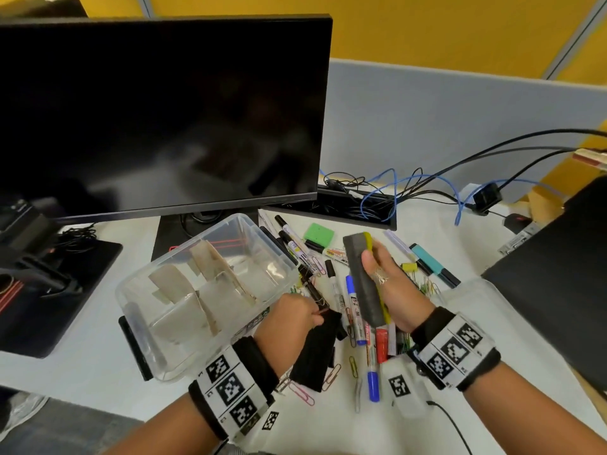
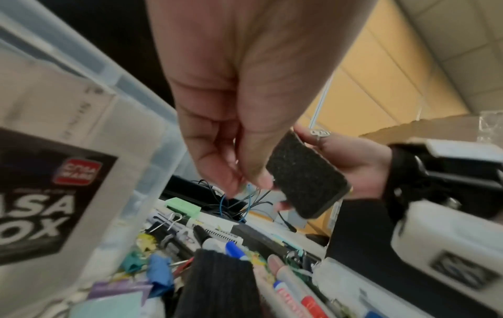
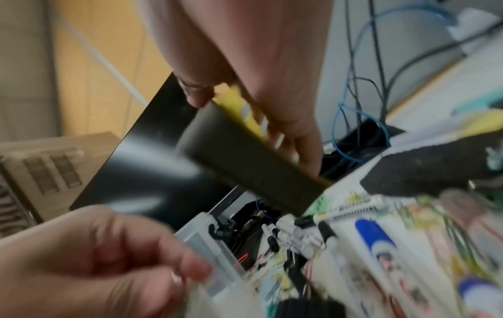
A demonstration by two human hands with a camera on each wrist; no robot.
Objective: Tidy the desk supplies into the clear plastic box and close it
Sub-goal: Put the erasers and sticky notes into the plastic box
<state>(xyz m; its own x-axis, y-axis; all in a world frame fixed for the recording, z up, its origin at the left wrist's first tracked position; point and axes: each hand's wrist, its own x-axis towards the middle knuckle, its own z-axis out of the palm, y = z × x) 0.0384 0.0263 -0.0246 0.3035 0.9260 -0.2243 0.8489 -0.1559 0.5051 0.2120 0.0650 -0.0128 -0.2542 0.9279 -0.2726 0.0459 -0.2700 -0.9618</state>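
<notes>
On the white desk [image 1: 492, 323], right hand [image 1: 391, 287] grips a felt-faced eraser block [image 1: 363, 277].

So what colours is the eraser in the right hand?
Dark grey felt with a yellow back; the eraser in the right hand shows best in the head view.

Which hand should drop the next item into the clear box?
Right, probably. The right hand already grips the eraser, lifted beside the clear box. The left hand is low by the box's near wall, fingers curled; what it pinches, if anything, is unclear.
</notes>
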